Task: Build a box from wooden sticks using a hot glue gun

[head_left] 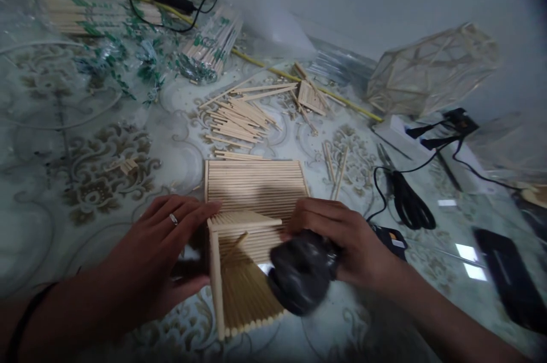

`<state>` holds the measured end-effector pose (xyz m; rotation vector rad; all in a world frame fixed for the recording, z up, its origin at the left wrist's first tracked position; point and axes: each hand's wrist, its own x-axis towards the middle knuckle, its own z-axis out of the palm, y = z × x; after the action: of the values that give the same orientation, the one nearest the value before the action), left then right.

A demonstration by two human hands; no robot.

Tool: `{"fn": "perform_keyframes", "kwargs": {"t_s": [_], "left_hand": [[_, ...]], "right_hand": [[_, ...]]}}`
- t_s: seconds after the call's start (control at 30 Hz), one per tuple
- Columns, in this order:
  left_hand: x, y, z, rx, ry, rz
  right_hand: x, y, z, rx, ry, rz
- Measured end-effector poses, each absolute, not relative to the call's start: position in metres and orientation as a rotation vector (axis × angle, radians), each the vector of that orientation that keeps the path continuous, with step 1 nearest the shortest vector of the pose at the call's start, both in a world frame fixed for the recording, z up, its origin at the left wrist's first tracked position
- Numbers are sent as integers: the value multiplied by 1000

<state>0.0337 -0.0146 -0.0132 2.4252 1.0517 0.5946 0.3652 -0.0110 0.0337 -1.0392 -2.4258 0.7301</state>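
In front of me stands a small box-like structure of wooden sticks (256,178), with ribbed panels of sticks laid side by side and a slanted inner panel. My left hand (171,243) grips its left edge, fingertips on the upper corner and thumb lower down. A ring and a dark wristband show on this hand and arm. Over the structure's right side, my right hand (337,232) is closed around a shiny black rounded object (301,272). Motion blur hides what kind of object it is, and it covers part of the structure's right side.
Loose cut sticks (243,118) lie beyond the structure, near a small stick panel (311,98). Bagged sticks (209,44) are at the back left. A geometric stick frame (431,69), a power strip (444,152), a coiled black cable (412,200) and a black phone-like slab (508,277) are rightward.
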Motion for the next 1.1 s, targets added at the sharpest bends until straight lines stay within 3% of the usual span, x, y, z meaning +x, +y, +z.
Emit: {"fn": "perform_keyframes", "kwargs": {"t_s": [0.1,0.3,0.5,0.63,0.7,0.83,1.1], "left_hand": [[34,-15,-12,2391,1046,582],[37,-13,-10,2387,1087,566],[36,-13,-8,2435,1075,555],[35,-14,-11,2400,1078,555],[36,-14,-12,2388,1068,558],[37,-15,-11,2364,1081,563],[36,-16,-11,2386,1083,576]], "right_hand": [[387,-19,42,-1152,-2391,616],[412,-14,36,-1874,-2166,2],[380,16,-2,-1713,-2354,-94],[369,4,14,-1580,-2266,-188],[363,-9,28,-1475,-2207,-110],[342,-24,36,-1093,-2420,362],[327,-10,15,-961,-2473,367]]}}
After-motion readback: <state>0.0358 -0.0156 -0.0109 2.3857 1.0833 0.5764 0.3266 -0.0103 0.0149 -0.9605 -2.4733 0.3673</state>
